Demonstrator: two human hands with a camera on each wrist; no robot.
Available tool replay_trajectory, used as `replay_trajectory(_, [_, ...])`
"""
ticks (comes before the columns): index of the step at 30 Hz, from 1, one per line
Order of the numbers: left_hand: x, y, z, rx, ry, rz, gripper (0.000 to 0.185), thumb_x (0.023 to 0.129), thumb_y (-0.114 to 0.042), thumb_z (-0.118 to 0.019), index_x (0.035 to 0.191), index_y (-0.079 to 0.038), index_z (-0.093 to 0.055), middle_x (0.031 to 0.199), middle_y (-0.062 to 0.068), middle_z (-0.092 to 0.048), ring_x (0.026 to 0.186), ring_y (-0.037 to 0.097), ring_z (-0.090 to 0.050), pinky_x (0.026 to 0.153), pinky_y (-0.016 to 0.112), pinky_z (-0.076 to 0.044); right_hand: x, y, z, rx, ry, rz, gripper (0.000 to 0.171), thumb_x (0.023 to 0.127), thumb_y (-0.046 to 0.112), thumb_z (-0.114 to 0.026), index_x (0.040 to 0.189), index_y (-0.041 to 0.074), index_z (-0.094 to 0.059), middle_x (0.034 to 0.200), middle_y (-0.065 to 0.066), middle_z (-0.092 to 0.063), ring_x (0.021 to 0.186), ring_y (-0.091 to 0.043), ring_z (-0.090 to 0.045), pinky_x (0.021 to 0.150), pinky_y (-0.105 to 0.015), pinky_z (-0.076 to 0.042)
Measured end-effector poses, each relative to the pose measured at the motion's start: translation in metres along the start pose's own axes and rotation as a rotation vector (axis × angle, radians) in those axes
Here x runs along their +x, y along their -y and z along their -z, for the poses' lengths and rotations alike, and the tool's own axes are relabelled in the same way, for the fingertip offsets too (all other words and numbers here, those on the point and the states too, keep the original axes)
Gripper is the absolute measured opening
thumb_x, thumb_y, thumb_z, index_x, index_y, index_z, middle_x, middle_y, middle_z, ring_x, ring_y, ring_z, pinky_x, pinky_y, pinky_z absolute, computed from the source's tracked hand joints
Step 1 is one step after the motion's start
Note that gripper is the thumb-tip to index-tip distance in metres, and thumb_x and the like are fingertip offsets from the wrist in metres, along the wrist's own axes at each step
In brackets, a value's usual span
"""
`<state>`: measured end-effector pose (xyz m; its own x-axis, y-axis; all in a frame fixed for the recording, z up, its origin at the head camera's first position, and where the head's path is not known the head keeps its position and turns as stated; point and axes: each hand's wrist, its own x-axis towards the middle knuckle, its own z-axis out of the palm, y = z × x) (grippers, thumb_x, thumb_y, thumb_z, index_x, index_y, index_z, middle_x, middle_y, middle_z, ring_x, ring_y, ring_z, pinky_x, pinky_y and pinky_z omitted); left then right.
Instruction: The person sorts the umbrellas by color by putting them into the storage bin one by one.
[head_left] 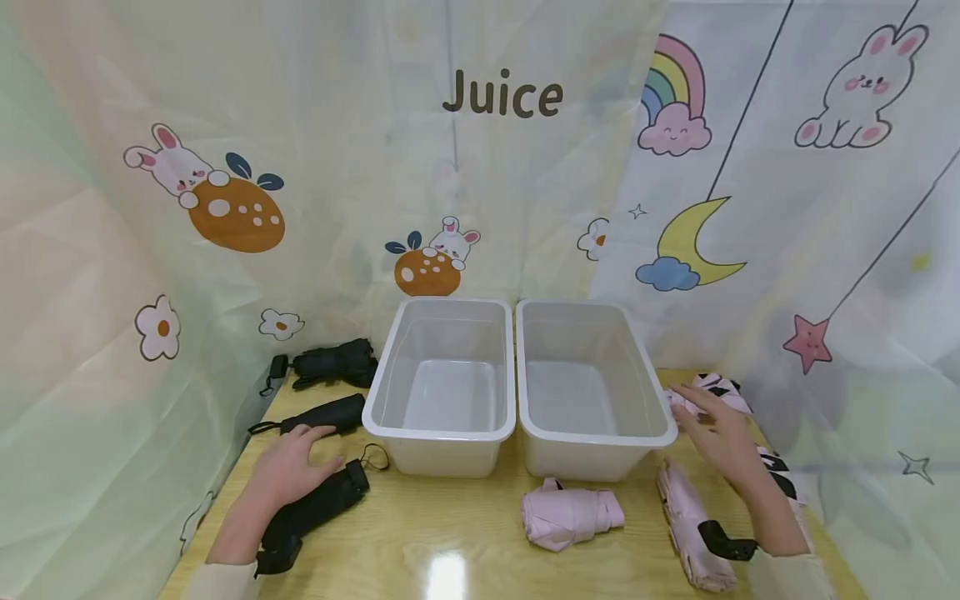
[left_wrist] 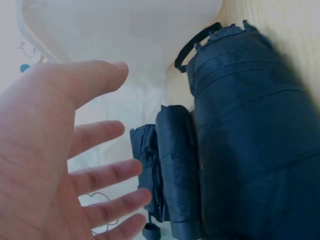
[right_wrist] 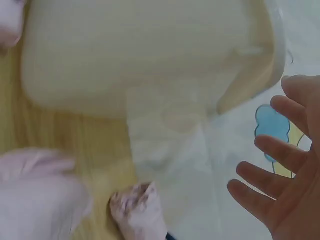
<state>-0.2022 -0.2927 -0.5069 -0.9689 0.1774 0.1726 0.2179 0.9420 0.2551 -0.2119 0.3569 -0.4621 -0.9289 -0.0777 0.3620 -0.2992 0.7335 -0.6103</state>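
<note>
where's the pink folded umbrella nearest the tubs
In the head view the pink umbrella lies on the wooden table, just in front of the right-hand tub.

The head camera looked forward and down over the wooden table [head_left: 450,533], taking in both hands at once. The left wrist camera sat close behind the left hand [left_wrist: 55,165], facing along its fingers toward the black umbrellas [left_wrist: 250,150] just beyond them. The right wrist camera, equally close, faced past the right hand [right_wrist: 285,180] to the right tub [right_wrist: 145,55], also seen from the head.
</note>
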Motion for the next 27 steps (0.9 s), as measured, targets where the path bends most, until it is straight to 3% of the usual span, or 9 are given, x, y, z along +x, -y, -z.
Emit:
replay_trajectory(4, [-0.014,0.003,-0.002,-0.067,0.095,0.02,0.054,0.085,-0.051,-0.069,0.124,-0.013,-0.066,0.118,0.012,-0.06,0.094,0.035,-0.062,0.069,0.052,-0.051,0.006,0.007,-0.006,0.114,0.037,-0.046,0.045,0.1,0.029,-0.056,0.14,0.008,-0.053,0.14,-0.02,-0.049,0.12,-0.043,-0.05,0.076,-0.019,-0.049])
replay_trajectory(8, [-0.025,0.005,-0.004,-0.146,0.192,0.016,0.055,0.085,-0.054,-0.069,0.124,-0.015,-0.065,0.124,0.01,-0.06,0.105,0.031,-0.061,0.082,0.052,-0.049,0.014,0.01,-0.012,0.186,0.051,-0.048,0.045,0.101,0.026,-0.055,0.141,0.007,-0.051,0.138,-0.02,-0.049,0.118,-0.043,-0.052,0.077,-0.025,-0.05])
replay_trajectory(13, [-0.035,0.008,-0.007,-0.191,0.26,0.019,0.066,0.078,-0.055,-0.075,0.131,-0.017,-0.061,0.13,0.01,-0.056,0.117,0.035,-0.054,0.09,0.055,-0.045,0.019,0.008,-0.02,0.235,0.062,-0.072,0.046,0.101,0.026,-0.054,0.141,0.004,-0.051,0.139,-0.024,-0.047,0.115,-0.045,-0.054,0.072,-0.036,-0.054])
replay_trajectory(22, [-0.044,0.016,-0.021,-0.189,0.268,0.004,0.094,0.064,-0.053,-0.086,0.143,-0.02,-0.048,0.136,0.013,-0.049,0.119,0.036,-0.051,0.089,0.057,-0.045,0.021,0.009,-0.026,0.296,0.056,-0.178,0.051,0.103,0.03,-0.049,0.147,0.004,-0.042,0.141,-0.026,-0.042,0.115,-0.045,-0.051,0.073,-0.032,-0.053])
replay_trajectory(27, [-0.045,0.016,-0.03,-0.109,0.236,-0.031,0.087,0.064,-0.047,-0.088,0.139,-0.026,-0.051,0.13,0.005,-0.054,0.115,0.03,-0.055,0.087,0.053,-0.047,0.021,0.009,-0.028,0.358,0.089,-0.261,0.054,0.105,0.035,-0.042,0.151,0.007,-0.035,0.149,-0.024,-0.035,0.125,-0.043,-0.042,0.077,-0.018,-0.046])
